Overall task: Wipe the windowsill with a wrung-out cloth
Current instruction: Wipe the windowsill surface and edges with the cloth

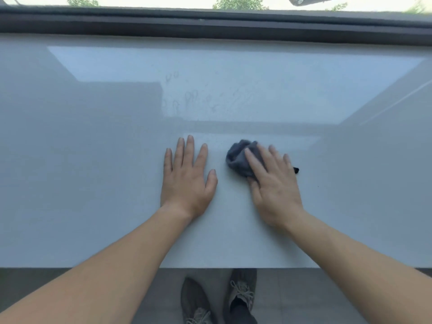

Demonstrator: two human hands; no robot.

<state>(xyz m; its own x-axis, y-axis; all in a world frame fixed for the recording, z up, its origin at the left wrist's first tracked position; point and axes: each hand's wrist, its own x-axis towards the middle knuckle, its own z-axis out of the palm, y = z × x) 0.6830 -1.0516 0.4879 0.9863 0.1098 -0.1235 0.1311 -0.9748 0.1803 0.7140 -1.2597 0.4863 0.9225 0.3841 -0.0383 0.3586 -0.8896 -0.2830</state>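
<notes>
A wide, glossy pale-grey windowsill (93, 160) fills the view. A bunched dark grey cloth (238, 157) lies on it near the middle. My right hand (273, 185) presses flat on the cloth's right part, fingers spread over it, and a small dark tip of cloth pokes out at the hand's right side. My left hand (187, 178) rests palm down on the bare sill just left of the cloth, fingers apart, holding nothing. Faint smudges and prints (198, 97) mark the surface farther back.
A dark window frame (210, 26) runs along the sill's far edge, with glass above it. The sill's front edge (117, 267) is close to my body; below it are a tiled floor and my two grey shoes (219, 298).
</notes>
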